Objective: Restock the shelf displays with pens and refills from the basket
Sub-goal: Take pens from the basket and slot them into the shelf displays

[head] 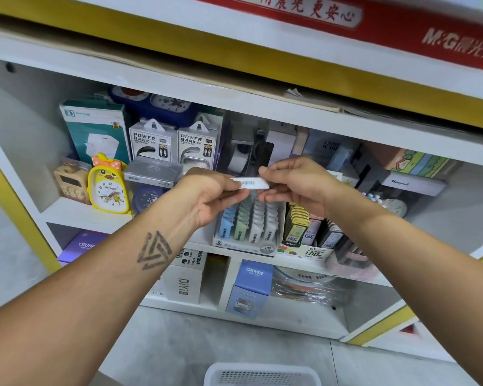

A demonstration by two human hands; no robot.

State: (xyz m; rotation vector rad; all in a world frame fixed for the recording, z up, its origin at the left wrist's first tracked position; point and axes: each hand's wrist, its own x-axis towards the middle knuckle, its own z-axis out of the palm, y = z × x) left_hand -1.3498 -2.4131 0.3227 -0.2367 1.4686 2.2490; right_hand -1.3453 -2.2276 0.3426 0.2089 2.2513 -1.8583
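Note:
Both my hands hold one small white refill pack [251, 183] with a barcode, raised in front of the shelf. My left hand [209, 195] pinches its left end, and my right hand [293, 182] pinches its right end. Directly below the pack stands a display box [248, 227] with rows of blue, green and white lead refill cases marked 2B. To its right stands a second display [299, 227] of yellow and black refill cases. The white basket [262, 374] sits on the floor at the bottom edge, with its inside hidden.
The shelf [89, 215] holds a yellow duck clock [108, 188], two power bank boxes [176, 143], a teal box [98, 129] and a tape dispenser [243, 157]. Lower compartments hold a blue box [250, 288] and a white box [183, 282]. Grey floor lies in front.

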